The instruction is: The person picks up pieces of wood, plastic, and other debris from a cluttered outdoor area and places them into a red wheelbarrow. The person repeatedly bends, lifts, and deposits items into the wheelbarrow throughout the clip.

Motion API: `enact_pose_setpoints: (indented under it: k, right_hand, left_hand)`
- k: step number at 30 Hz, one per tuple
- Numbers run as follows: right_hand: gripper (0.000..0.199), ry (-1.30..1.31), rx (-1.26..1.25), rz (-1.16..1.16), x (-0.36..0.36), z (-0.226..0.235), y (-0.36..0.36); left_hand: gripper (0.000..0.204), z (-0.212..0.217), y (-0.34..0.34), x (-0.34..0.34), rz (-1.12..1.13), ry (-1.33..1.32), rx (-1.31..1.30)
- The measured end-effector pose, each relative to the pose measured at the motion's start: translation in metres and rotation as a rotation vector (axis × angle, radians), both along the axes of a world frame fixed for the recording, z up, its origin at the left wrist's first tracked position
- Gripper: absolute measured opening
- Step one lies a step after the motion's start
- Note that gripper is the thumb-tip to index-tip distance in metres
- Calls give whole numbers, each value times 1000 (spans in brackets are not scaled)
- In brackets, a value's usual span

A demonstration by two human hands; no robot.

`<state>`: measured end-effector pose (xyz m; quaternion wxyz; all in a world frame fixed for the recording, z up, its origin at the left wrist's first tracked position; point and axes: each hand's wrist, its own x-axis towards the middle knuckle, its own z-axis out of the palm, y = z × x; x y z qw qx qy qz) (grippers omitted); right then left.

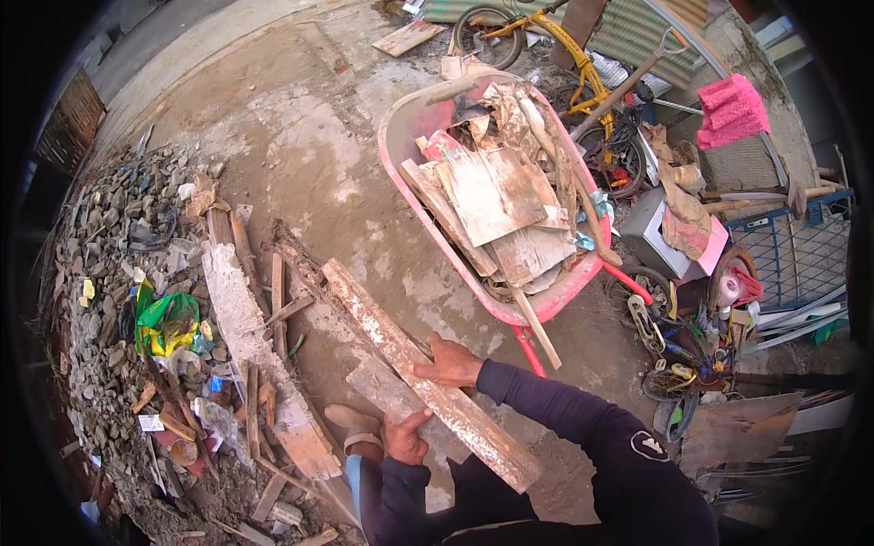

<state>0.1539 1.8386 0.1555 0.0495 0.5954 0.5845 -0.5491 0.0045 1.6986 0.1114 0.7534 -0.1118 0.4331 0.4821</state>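
Observation:
A long wooden plank (pixel 455 414), brown with flaking white paint, slants across the space in front of me. My right hand (pixel 452 360) grips its right edge, the thumb lying over the upper face. On the opposite side my left hand (pixel 406 440) is closed on a shorter weathered board (pixel 382 387) that lies against the plank's underside. The left fingertips reach toward the plank's edge, and part of that hand's grip is hidden. Beyond my right hand stands a red-rimmed wheelbarrow (pixel 397 164), loaded with broken boards (pixel 487 196) and crumpled brown sheeting.
Left of me lie a wide whitish board (pixel 241 305), loose wood scraps and a rubble heap (pixel 100 218) with a green and yellow bag (pixel 168 323). To the right are a yellow bicycle frame (pixel 578 59), a pink cloth (pixel 731 109), a blue metal grille (pixel 787 250) and mixed scrap.

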Motion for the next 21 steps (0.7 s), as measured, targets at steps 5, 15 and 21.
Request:
enact_pose_setpoints:
  k: [5, 15, 21]
  right_hand:
    - [106, 48, -64, -186, 54, 11, -15]
    - [107, -42, -425, -413, 100, -82, -41]
    - [114, 82, -570, -284, 92, -75, -52]
  left_hand:
    - [49, 47, 23, 41, -122, 34, 71]
    - [40, -30, -2, 86, -138, -232, 23]
    - [45, -55, -22, 71, -42, -375, -179]
